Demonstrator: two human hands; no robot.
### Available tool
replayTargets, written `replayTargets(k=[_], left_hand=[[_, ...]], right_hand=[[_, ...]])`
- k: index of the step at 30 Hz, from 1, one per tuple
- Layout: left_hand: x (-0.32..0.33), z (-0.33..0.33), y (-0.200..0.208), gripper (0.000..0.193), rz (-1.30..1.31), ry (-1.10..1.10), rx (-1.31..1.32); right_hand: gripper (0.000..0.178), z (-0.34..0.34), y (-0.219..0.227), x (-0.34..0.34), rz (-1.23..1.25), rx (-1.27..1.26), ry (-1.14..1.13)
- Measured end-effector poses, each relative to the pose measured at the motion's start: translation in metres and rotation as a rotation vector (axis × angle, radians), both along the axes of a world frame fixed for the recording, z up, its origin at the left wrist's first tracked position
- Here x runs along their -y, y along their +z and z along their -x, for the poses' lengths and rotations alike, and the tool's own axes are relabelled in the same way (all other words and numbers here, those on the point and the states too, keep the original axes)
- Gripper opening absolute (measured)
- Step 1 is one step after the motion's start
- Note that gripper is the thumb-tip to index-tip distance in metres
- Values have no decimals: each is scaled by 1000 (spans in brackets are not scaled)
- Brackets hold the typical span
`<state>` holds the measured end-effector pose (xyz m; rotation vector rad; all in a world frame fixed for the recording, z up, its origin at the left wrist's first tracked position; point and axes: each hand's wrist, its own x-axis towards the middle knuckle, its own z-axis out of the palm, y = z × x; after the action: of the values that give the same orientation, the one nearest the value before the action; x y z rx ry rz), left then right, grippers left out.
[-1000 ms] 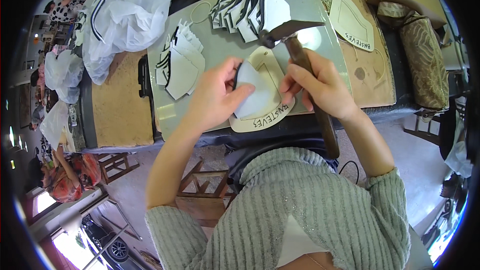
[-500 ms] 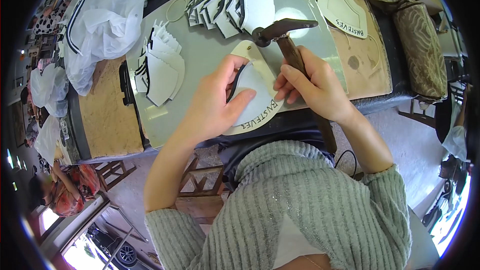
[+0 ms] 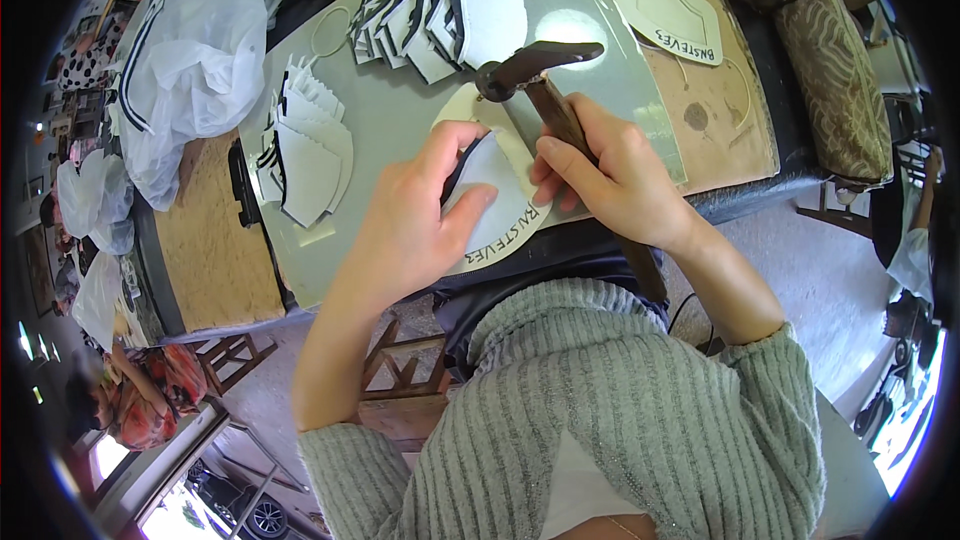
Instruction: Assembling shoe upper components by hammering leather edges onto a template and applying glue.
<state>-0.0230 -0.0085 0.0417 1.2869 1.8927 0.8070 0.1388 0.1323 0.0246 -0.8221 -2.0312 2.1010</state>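
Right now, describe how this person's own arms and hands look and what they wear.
The left hand and right hand are bare, with no gloves, and no watch or bracelet shows at either wrist. The left sleeve and right sleeve are grey-green ribbed knit, ending near the elbows.

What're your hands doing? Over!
Left hand holding white, black-edged piece over cream rounded template. Right hand gripping dark wooden-handled hammer. Left hand partly hides piece.
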Motion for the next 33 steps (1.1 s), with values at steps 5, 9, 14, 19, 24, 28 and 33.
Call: replayTargets(k=[5,9,14,19,24,28,33], left_hand=[[2,3,5,35,-66,146,306],[2,12,8,34,-119,150,368],[1,8,-13,31,-82,120,321],[2,9,-18,30,-102,102,227],[2,7,-19,30,-111,113,181],[3,9,-22,30,-129,97,88],[5,-8,-10,31,-65,69,-298]], right_hand=[[15,1,-1,1,-38,7,4],[15,0,-6,0,-80,16,24],[15,2,0,2,-57,22,-7],[15,0,-6,3,-91,-9,-9],[16,0,-1,3,-78,17,15],[18,1,-1,7,128,-121,75],[24,5,2,15,-59,-3,160]])
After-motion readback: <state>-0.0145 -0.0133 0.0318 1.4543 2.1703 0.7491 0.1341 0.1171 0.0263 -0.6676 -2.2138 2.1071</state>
